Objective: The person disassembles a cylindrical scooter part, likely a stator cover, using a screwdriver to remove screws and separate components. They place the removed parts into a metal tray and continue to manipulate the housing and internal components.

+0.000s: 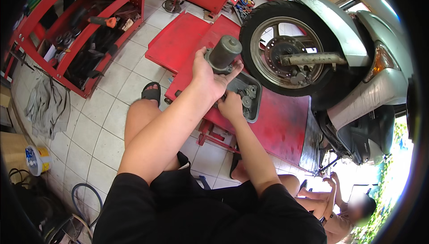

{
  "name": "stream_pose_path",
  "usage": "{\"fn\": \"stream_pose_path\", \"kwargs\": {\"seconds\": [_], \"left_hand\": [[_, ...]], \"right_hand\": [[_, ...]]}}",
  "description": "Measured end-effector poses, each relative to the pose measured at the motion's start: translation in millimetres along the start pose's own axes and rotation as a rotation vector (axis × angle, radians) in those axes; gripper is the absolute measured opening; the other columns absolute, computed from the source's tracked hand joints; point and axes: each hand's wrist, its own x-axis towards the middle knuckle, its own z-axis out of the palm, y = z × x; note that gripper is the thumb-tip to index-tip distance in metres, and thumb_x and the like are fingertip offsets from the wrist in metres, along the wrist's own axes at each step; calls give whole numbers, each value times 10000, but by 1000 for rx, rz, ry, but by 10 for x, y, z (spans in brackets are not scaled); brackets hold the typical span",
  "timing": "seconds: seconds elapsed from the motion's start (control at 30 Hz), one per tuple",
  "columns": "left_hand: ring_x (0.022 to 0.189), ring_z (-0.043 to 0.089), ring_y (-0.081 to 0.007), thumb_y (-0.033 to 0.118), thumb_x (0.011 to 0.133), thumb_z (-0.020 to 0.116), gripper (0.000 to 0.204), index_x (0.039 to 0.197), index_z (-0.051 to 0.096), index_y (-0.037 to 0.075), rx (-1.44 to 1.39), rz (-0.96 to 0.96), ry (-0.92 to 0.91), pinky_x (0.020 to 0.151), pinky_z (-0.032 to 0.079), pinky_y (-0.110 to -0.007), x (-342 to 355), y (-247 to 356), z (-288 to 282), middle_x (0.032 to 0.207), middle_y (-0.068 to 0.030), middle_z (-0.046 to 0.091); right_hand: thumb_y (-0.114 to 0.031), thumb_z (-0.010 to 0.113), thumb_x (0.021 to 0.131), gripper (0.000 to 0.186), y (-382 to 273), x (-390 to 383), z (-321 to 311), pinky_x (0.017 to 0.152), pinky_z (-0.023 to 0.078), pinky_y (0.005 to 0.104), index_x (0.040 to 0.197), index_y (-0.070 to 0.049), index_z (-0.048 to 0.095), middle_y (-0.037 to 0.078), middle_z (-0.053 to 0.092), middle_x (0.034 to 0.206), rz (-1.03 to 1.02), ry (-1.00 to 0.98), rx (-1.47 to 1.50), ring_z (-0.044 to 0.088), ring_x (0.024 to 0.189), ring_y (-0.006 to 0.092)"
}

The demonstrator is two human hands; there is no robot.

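Note:
My left hand (pixel 209 75) holds up a dull grey cylindrical motor (pixel 225 52), its rounded end with a small boss tilted upward. The thumb lies along its left side and the fingers come round underneath, one fingertip showing on the right. Just below, my right hand (pixel 231 106) is closed, its fingers curled by the left edge of a grey metal tray (pixel 255 116). What the right fingers hold is hidden. Several greasy metal parts (pixel 246 97) lie inside the tray, which rests on a red lift platform (pixel 281 123).
A scooter's rear wheel (pixel 286 49) and silver bodywork (pixel 384 83) stand at the right. Red shelving (pixel 85 38) with tools is at the left, near a grey rag (pixel 47 105) and a bucket (pixel 38 160). Another person (pixel 342 212) sits at the lower right.

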Motion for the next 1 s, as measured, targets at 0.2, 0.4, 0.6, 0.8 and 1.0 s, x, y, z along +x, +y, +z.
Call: {"fn": "stream_pose_path", "kwargs": {"seconds": [0.2,0.4,0.6,0.8,1.0], "left_hand": [[1029,572,-385,419,987,385,538,1224,493,-52,12,-6,-4,969,529,-530,-106,35,104,1096,-252,544],[1045,572,-382,422,983,393,549,1237,487,-55,43,-12,-40,992,517,-523,-161,20,177,1133,-257,540],[1109,539,-402,486,969,430,627,1280,465,-58,55,-7,-116,1020,494,-531,-153,-17,139,1189,-267,516],[1155,519,-389,562,955,448,691,1290,459,-42,106,-16,-156,1011,489,-539,-140,-51,154,1270,-243,509],[1188,530,-365,580,951,445,662,1262,498,-3,220,-18,-174,1033,454,-554,-128,-76,100,1279,-212,542]], "right_hand": [[-229,706,796,288,-332,33,-17,843,542,496,1055,-105,725,223,700,1019,159,-11,-128,677,965,399],[-225,671,822,270,-255,75,12,843,542,496,1066,-121,726,211,701,1028,173,-36,-139,673,969,401],[-217,668,820,269,-217,62,41,842,540,501,1048,-81,713,230,692,1028,117,-53,-122,667,962,417],[-224,692,802,255,1,43,81,787,536,479,939,-10,719,232,705,899,-28,56,53,674,860,425],[-242,738,782,277,47,-270,-303,689,516,388,890,12,733,169,707,748,-53,-1,486,677,690,280]]}}
